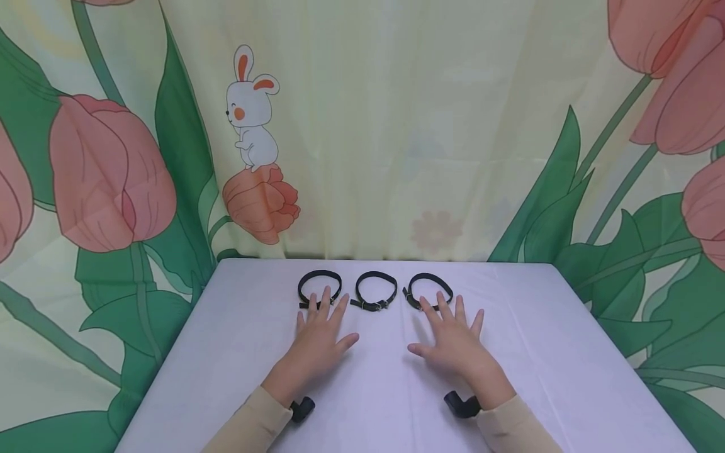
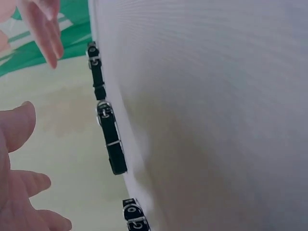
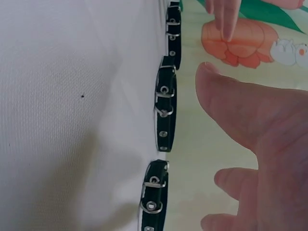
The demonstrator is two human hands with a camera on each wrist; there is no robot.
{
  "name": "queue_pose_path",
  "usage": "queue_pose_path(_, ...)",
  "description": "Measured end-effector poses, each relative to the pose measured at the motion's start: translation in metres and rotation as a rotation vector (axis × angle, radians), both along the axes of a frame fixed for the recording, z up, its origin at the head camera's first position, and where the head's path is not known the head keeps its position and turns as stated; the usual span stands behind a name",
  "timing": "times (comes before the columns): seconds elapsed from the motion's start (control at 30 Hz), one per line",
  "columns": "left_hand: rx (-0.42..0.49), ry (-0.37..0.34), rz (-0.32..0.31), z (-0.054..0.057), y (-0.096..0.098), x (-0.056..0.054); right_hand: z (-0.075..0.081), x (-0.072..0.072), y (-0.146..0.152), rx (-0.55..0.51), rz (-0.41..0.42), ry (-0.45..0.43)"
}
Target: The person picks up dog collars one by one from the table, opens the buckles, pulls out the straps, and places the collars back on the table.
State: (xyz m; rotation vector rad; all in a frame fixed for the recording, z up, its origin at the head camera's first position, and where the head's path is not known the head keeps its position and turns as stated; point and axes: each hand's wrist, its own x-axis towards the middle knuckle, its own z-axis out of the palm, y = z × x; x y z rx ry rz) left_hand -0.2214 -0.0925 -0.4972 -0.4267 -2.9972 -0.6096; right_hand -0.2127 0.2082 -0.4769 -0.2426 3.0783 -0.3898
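Three small black buckled collars stand in a row, each fastened into a loop: a left collar (image 1: pixel 320 273), a middle collar (image 1: pixel 370 306) and a right collar (image 1: pixel 428 275). Silver buckles, rings and eyelets show on them in the right wrist view, as on the middle collar (image 3: pixel 164 124). My left hand (image 1: pixel 318 340) is spread palm down, its fingertips overlapping the left collar in the head view. Fingers likewise spread, my right hand (image 1: pixel 457 346) is nearest the right collar. Both hands hold nothing; the wrist views show them raised off the tabletop.
A white cloth covers the table (image 1: pixel 385 384), and the collars sit near its far edge. Behind it hangs a curtain (image 1: pixel 368 126) printed with tulips and a rabbit. Black wrist devices (image 1: pixel 461 404) show beneath both beige sleeves (image 1: pixel 518 425).
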Motion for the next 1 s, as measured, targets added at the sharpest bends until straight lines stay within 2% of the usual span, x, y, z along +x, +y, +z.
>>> queue_pose_path(0.2, 0.022, 0.013, -0.066, 0.007, 0.01, -0.005, -0.004, -0.006, 0.007, 0.005, -0.001, 0.019)
queue_pose_path(0.4, -0.036, 0.065, -0.121, 0.008, 0.02, -0.016, -0.006, -0.013, 0.014, -0.007, 0.003, 0.035)
queue_pose_path(0.53, -0.069, 0.069, -0.151, 0.008, 0.027, -0.023, -0.006, -0.018, 0.018, -0.021, 0.012, 0.032)
queue_pose_path(0.7, -0.098, 0.074, -0.19, 0.013, 0.038, -0.027, -0.001, -0.023, 0.025, -0.046, 0.014, 0.023)
queue_pose_path(0.9, -0.057, 0.053, -0.238, 0.017, 0.05, -0.033, 0.004, -0.029, 0.035, -0.08, -0.014, -0.003)
queue_pose_path(1.0, -0.027, 0.045, -0.243, 0.02, 0.054, -0.038, 0.006, -0.032, 0.038, -0.084, -0.017, -0.014)
